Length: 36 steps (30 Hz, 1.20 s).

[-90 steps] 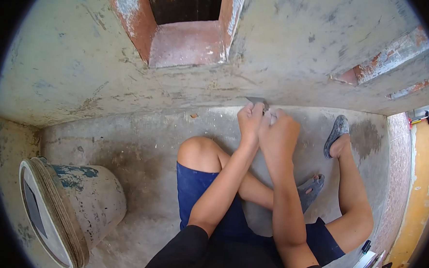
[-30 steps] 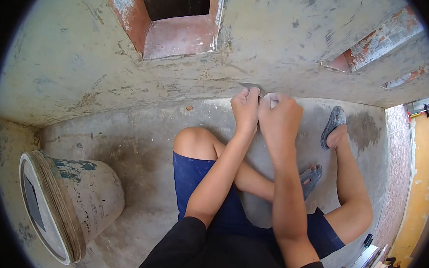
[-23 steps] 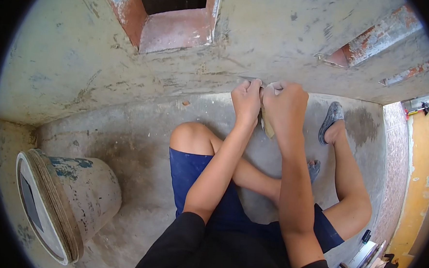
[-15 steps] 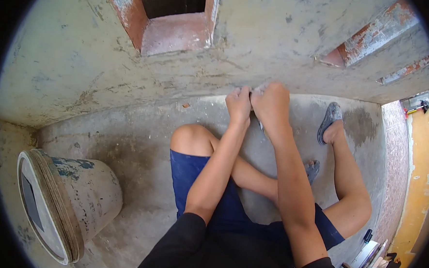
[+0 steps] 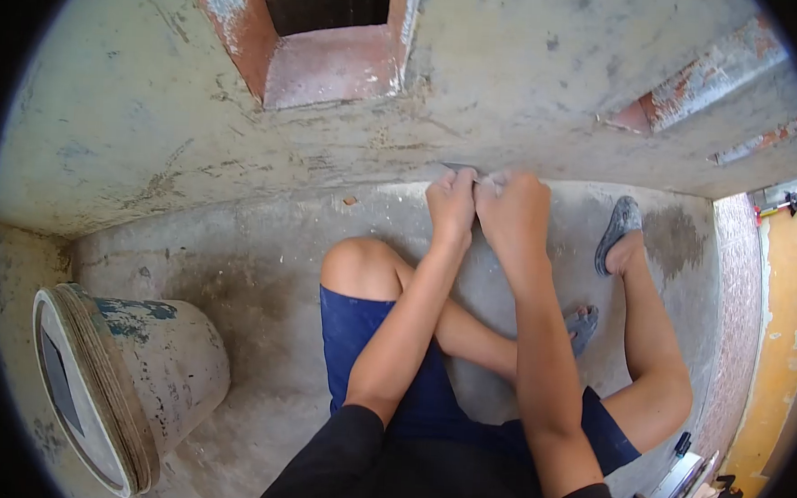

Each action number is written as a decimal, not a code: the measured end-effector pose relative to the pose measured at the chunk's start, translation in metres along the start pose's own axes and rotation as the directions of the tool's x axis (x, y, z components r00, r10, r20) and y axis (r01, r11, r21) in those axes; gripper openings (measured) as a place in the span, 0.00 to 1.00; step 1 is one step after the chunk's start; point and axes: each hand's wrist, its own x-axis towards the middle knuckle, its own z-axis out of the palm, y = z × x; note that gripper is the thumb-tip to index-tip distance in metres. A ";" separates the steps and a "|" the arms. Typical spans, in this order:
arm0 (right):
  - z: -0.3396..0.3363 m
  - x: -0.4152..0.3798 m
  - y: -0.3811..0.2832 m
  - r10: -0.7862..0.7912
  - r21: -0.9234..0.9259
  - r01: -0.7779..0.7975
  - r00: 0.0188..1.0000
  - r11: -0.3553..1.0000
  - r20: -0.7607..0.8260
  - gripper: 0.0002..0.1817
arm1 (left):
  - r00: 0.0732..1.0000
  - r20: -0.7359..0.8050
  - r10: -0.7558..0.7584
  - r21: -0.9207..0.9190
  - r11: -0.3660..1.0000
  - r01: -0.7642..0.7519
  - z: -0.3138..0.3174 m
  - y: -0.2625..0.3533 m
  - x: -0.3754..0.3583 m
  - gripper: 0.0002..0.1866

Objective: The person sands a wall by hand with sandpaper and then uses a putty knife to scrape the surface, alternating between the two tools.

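Observation:
Both hands are close together at the foot of the wall, just above the floor. My left hand [image 5: 452, 207] is closed, its fingers curled at the edge of a thin grey flat piece [image 5: 460, 167] that sticks out beyond the knuckles towards the wall [image 5: 314, 145]. Whether the piece is a blade or a folded sheet cannot be made out. Right beside it, my right hand [image 5: 515, 217] is also closed, with fingertips slightly smeared by motion. Whatever it grips is hidden behind its fingers. Pale dust coats the fingers of both hands.
On the left, a paint-stained bucket [image 5: 163, 354] lies on its side on the concrete floor [image 5: 268, 332]. A recessed opening [image 5: 336, 65] with a reddish sill is in the wall above. My sandalled foot [image 5: 620, 238] rests at the right. A small chip [image 5: 350, 200] lies near the wall.
Both hands have shifted slightly down and right in the view. The grey flat piece now shows above my left hand; a piece below my right hand is no longer seen.

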 end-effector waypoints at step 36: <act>0.015 -0.013 -0.003 -0.001 0.070 0.008 0.996 0.998 -0.093 0.11 | 0.996 -0.091 0.014 0.067 0.998 -0.008 -0.008 0.019 0.005 0.13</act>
